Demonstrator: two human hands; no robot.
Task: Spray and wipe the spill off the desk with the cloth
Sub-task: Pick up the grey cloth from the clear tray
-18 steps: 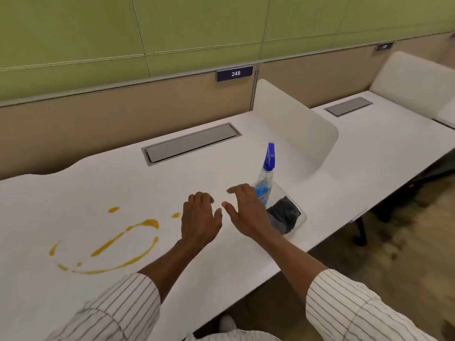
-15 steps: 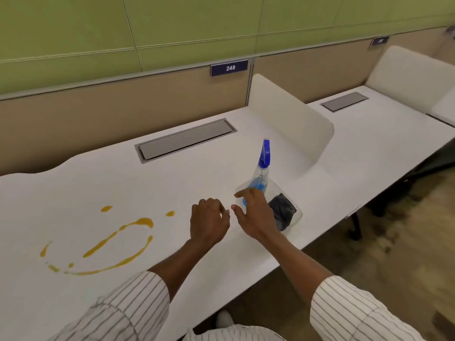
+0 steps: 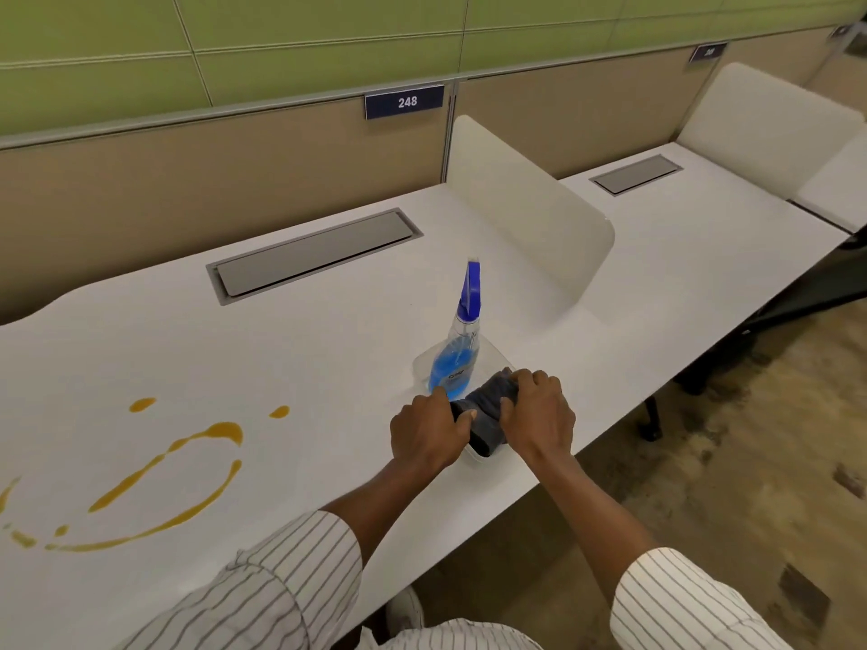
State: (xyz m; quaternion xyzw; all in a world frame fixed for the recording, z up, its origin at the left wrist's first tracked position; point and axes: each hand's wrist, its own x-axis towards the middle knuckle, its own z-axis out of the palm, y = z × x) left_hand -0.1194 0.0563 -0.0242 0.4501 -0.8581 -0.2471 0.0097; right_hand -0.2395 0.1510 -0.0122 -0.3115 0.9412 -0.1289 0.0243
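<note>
Both hands are at the clear plastic tray [image 3: 492,356] near the front edge of the white desk [image 3: 328,358], and both are closed on the dark grey cloth [image 3: 488,405] that lies in the tray's near end. The left hand [image 3: 429,431] pinches the cloth's left edge between thumb and fingers; the right hand [image 3: 539,415] curls over its right side with the fingers bent around the fabric. Whether the cloth is already clear of the tray floor cannot be determined from this angle. The spray bottle [image 3: 457,358], filled with blue liquid and fitted with a blue trigger head, stands upright in the far end of the same tray, just beside the left hand's knuckles and apparently not touched by it. The spill [image 3: 164,480], an orange-yellow looping streak with several separate drops, lies on the desk well to the left of the tray and shows no sign of wiping. The step in hand appears to be collection of the cloth; spraying and wiping are not yet done. The next move likely calls for lifting the cloth out without tipping the bottle, freeing one hand to grasp the bottle at its neck, and carrying both leftward to the spill. A grey cable-port cover [image 3: 314,255] is recessed behind the work area and is not involved.
</note>
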